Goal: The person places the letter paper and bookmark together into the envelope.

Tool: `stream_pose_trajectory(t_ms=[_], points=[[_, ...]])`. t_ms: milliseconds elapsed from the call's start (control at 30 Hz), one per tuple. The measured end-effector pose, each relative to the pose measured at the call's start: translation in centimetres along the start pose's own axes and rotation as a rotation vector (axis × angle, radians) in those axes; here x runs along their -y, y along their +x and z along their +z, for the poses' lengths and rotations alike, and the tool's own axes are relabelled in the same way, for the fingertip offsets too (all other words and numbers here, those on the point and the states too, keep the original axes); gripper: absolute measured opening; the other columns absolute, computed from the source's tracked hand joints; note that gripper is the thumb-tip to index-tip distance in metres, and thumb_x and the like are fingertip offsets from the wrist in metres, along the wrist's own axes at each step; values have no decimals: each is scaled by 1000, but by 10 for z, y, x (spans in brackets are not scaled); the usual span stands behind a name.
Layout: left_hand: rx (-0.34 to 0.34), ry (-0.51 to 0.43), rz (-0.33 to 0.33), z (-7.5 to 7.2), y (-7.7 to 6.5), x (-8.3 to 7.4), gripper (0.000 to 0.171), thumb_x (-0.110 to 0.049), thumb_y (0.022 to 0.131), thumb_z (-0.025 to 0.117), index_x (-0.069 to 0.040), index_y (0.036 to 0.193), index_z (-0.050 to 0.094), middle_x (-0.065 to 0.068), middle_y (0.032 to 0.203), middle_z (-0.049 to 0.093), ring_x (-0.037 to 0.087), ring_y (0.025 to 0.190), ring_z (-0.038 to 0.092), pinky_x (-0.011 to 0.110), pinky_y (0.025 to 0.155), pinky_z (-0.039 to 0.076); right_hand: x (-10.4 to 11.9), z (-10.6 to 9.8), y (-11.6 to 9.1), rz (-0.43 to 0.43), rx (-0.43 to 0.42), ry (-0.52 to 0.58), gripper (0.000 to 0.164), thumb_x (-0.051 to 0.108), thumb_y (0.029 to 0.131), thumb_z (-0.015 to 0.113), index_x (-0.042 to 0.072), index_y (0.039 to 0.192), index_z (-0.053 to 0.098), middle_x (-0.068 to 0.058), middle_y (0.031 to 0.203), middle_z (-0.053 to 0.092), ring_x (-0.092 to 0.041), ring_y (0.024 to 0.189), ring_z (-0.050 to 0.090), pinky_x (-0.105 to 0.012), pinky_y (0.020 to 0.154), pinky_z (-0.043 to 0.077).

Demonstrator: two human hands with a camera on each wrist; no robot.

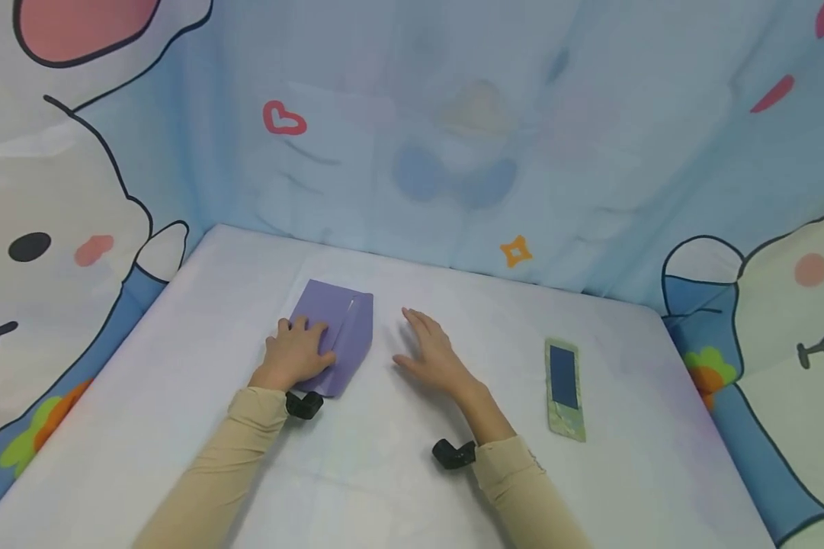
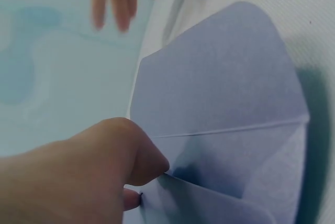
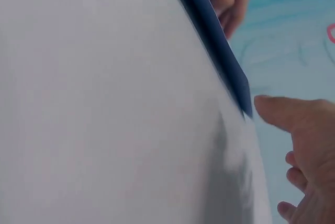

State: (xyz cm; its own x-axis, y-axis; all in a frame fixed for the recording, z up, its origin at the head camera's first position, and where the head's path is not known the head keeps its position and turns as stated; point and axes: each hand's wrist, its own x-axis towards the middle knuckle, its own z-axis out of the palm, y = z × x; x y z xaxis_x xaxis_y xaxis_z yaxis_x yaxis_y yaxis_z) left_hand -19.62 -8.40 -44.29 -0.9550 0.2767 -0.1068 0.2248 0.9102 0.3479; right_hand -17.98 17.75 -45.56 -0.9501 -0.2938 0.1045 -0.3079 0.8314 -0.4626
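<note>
Envelope (image 1: 346,329) lies on the table (image 1: 377,480) beneath the left hand (image 1: 296,357) in the head view; the left-wrist view shows that grip apparently pinching its pocket lip (image 2: 209,191), the right-wrist view the right hand (image 3: 311,148) spread, empty, beside the envelope, so pocket-opening seems the current step, probably calling next for right-side support.

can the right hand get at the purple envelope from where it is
Probably yes: the right hand looks empty and close by, with only white tabletop showing between it and the purple envelope. The left hand covers just the far side.
</note>
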Motion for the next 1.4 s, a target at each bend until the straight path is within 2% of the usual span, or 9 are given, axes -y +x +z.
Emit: stream_pose_trajectory(t_ms=[167, 300, 433, 500, 733, 867, 1133, 1300, 1400], points=[[-3, -10, -16, -3, -3, 7, 67, -42, 82, 58, -10, 139, 46, 25, 141, 39, 50, 124, 33, 67, 88, 37, -27, -25, -32, 54, -102, -206, 67, 26, 84, 71, 6, 142, 42, -19, 145, 40, -38, 132, 40, -54, 105, 35], [-15, 0, -44, -6, -6, 15, 67, -42, 82, 58, -8, 139, 45, 27, 141, 37, 51, 124, 33, 68, 88, 36, -51, -44, -53, 192, -138, -285, 62, 29, 87, 67, 4, 140, 45, -22, 142, 42, -42, 126, 45, -56, 99, 40], [-9, -1, -55, -8, -7, 19, 67, -42, 83, 57, -8, 140, 44, 29, 142, 35, 53, 124, 31, 70, 88, 35, -74, -61, -73, 428, -128, -293, 61, 31, 90, 60, 0, 140, 43, -27, 142, 39, -47, 125, 43, -60, 95, 41], [-9, -7, -58, -10, -9, 19, 67, -41, 84, 57, -8, 140, 43, 29, 142, 34, 53, 125, 31, 70, 88, 35, -85, -67, -83, 520, -111, -287, 61, 31, 92, 56, -3, 140, 40, -30, 141, 37, -50, 124, 42, -61, 93, 41], [-8, -7, -56, -11, -10, 17, 66, -39, 84, 57, -7, 140, 43, 30, 141, 35, 54, 125, 31, 71, 89, 34, -111, -76, -105, 721, -8, -305, 69, 39, 95, 49, -8, 142, 31, -38, 134, 37, -52, 119, 44, -61, 86, 45], [-8, -3, -57, -10, -10, 16, 66, -38, 83, 57, -7, 140, 43, 30, 141, 35, 53, 125, 32, 70, 88, 35, -115, -78, -109, 755, -4, -285, 70, 40, 95, 50, -7, 142, 32, -37, 132, 40, -52, 117, 46, -62, 85, 45], [-16, -10, -56, -10, -11, 15, 66, -38, 82, 57, -7, 139, 44, 29, 141, 36, 52, 124, 32, 70, 88, 35, -113, -78, -107, 749, -16, -263, 74, 40, 91, 57, -7, 143, 31, -37, 132, 40, -53, 117, 45, -63, 84, 45], [-18, -11, -54, -10, -11, 15, 66, -38, 82, 57, -7, 139, 44, 29, 141, 36, 52, 125, 32, 70, 88, 35, -117, -79, -108, 749, -52, -190, 78, 39, 88, 62, -4, 145, 29, -38, 132, 37, -52, 117, 44, -63, 83, 44], [-26, -11, -50, -9, -11, 15, 66, -38, 82, 57, -7, 139, 45, 29, 140, 37, 52, 124, 32, 70, 87, 35, -121, -83, -107, 723, -39, -129, 81, 37, 87, 64, -3, 147, 25, -40, 132, 35, -54, 117, 43, -62, 86, 43]])
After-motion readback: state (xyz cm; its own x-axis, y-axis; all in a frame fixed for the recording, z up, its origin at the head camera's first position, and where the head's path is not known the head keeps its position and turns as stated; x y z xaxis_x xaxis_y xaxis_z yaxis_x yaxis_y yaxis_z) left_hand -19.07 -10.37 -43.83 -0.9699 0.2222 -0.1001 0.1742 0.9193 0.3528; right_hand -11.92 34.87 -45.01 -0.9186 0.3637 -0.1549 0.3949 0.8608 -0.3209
